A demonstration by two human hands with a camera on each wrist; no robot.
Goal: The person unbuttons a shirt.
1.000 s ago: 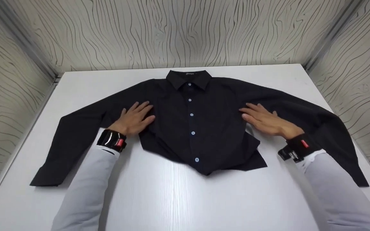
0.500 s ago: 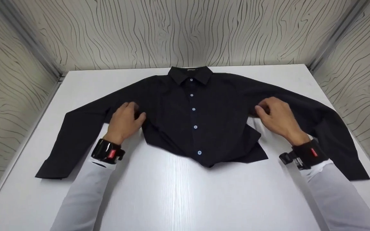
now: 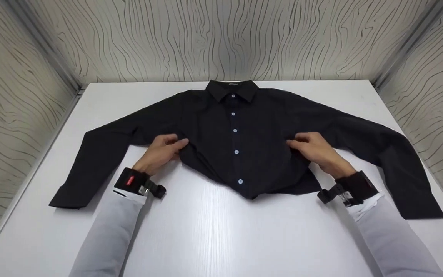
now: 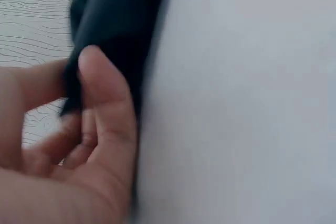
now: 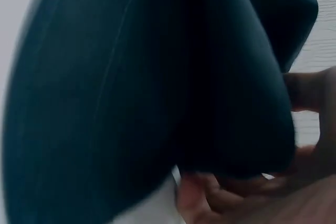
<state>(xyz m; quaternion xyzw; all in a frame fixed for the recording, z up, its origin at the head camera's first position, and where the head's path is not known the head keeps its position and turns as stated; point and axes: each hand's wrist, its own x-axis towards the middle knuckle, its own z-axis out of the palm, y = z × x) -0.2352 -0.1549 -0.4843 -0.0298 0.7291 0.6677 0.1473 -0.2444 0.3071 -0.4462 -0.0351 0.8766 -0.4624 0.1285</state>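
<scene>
A black button-up shirt (image 3: 210,130) lies front up with its collar at the far side and its sleeves spread left and right. Its lower part is bunched under into a short, pointed front edge. At the side seam below the left armpit, my left hand (image 3: 159,153) pinches the cloth between thumb and fingers. On the opposite side my right hand (image 3: 317,152) grips the other side edge, fingertips partly hidden by fabric. The left wrist view has the thumb (image 4: 107,90) against dark cloth (image 4: 126,14); in the right wrist view, folded cloth (image 5: 131,87) drapes before the fingers.
The shirt lies on a white table (image 3: 214,238). Behind it stands a panel (image 3: 237,42) with a wood-grain line pattern, and similar panels flank both sides, joined by metal corner posts. Each wrist wears a black strap (image 3: 131,181) with a small camera.
My hands lay flat on the shirt's chest, then drew back with fingers curling at the sides. Now both pinch the side edges, having turned inward. The head view has shifted slightly.
</scene>
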